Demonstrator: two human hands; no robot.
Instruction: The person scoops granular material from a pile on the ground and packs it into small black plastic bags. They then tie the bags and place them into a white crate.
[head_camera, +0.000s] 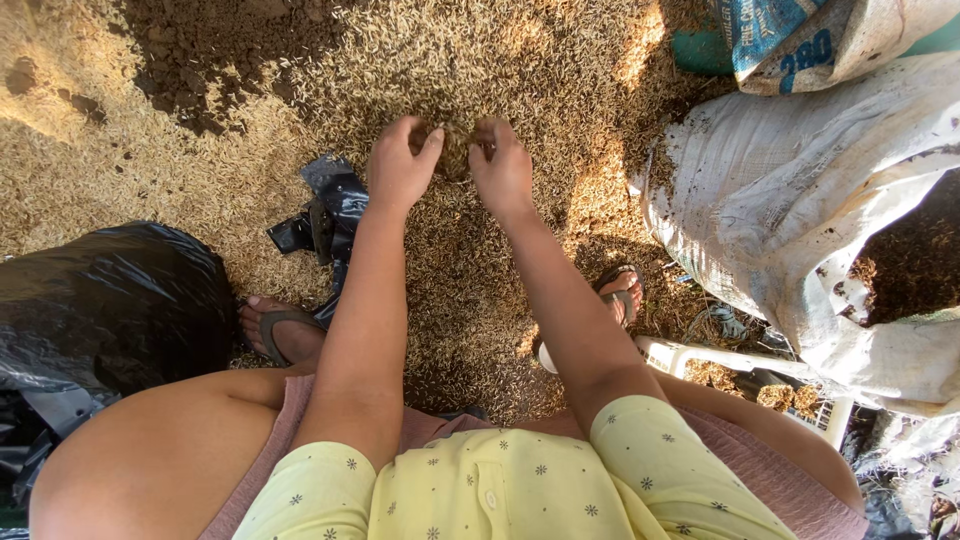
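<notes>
A black plastic bag (110, 300) crowds the ground's left edge; open husk-strewn ground (150, 170) lies ahead. At centre, the left hand (398, 165) and right hand (502, 168) meet, fingers (430, 148) curled closed, pinching a small clump of rice husk (455, 150) between them, just above the ground; its long axis cannot be told. A white sack (790, 200) of dark soil hems in the right edge.

Lying across the ground, husks (480, 280), with both hands (452, 165) meeting in them at centre, toward twelve o'clock. Sitting at eleven o'clock, a soil patch (215, 50). Resting at eight o'clock, a plastic bag (100, 305); just beside the left hand (400, 165), a small folded bag (325, 215). Slumping at three o'clock, an open sack (790, 200); behind it at one o'clock, another sack (830, 35). Standing at five o'clock, a crate (740, 365).
</notes>
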